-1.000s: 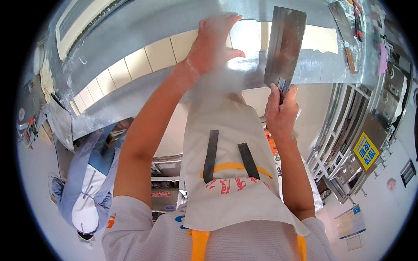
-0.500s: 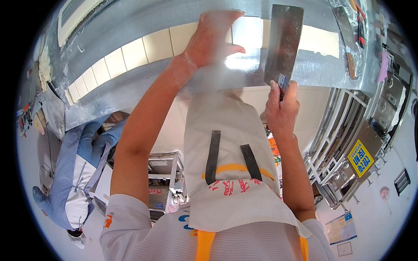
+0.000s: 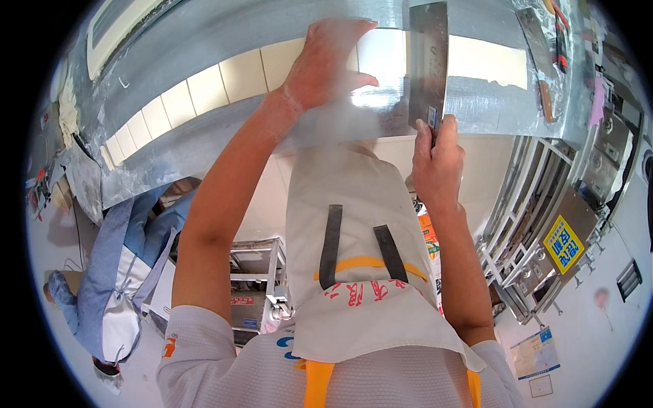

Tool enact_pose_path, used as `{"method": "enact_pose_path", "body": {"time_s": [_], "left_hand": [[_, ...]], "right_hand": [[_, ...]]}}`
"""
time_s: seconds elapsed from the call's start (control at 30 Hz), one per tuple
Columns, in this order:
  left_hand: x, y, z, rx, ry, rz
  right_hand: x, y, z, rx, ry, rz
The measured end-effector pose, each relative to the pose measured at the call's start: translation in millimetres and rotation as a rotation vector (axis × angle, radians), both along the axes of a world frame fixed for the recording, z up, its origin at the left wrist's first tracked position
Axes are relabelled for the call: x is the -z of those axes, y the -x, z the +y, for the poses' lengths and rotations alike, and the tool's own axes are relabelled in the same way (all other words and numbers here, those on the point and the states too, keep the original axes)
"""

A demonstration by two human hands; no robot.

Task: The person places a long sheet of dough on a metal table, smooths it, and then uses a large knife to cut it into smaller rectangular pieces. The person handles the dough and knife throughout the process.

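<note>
A long flat strip of pale dough (image 3: pixel 486 61) lies across the grey metal table (image 3: pixel 272 112). Left of my hand it is cut into several pieces (image 3: pixel 204 90) that sit side by side. My left hand (image 3: pixel 326 61) is open over the strip, thumb and fingers apart on its near and far sides; a blur partly veils it. In my right hand (image 3: pixel 437 166) is the handle of a cleaver (image 3: pixel 428 64). Its broad blade stands across the strip, right of my left hand; whether its edge touches the dough, I cannot tell.
Another knife (image 3: pixel 539 61) with a wooden handle and a red-and-black tool (image 3: pixel 562 41) lie at the table's right end. A metal rack (image 3: pixel 527 211) stands below right. At lower left is another person (image 3: pixel 126 285) in blue and white clothes.
The cleaver in my right hand has shifted left and a little away from me, closer to my left hand, and its blade is more upright. My left hand has hardly moved.
</note>
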State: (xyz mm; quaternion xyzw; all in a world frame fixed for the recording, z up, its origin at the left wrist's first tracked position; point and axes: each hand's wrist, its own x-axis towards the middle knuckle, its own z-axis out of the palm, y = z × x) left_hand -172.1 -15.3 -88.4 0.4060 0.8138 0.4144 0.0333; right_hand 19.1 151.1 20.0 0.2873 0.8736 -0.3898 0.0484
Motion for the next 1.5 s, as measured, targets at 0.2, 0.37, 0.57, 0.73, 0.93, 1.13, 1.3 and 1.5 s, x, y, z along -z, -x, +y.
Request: {"method": "enact_pose_path", "body": {"time_s": [0.2,0.37,0.57,0.73,0.93,1.13,1.3,1.5], "left_hand": [[-1.5,0.9,-1.1,0.011,-0.005,0.003],[-2.5,1.7,0.0,0.012,0.002,-0.010],[-2.2,1.5,0.3,0.013,0.011,-0.006],[-3.0,3.2,1.8,0.011,0.031,-0.003],[-15.2,4.3,3.9,0.019,0.098,0.036],[-16.6,44.3,10.7,-0.218,0.095,0.044],[-54.5,55.0,54.8,-0.402,-0.092,-0.334],[-30.8,9.7,103.7,-0.220,0.041,-0.505]], "right_hand": [[6.2,3.5,3.8,-0.062,-0.056,0.030],[11.0,3.1,3.8,-0.089,-0.096,0.023],[10.0,6.9,0.7,-0.081,-0.083,-0.085],[15.3,13.7,-3.2,0.037,0.058,-0.233],[23.6,6.3,-3.2,-0.068,-0.098,-0.165],[16.9,-22.3,5.2,0.082,-0.014,0.098],[7.4,-43.4,26.9,0.184,0.054,0.168],[8.7,-64.8,39.2,0.206,0.040,0.125]]}}
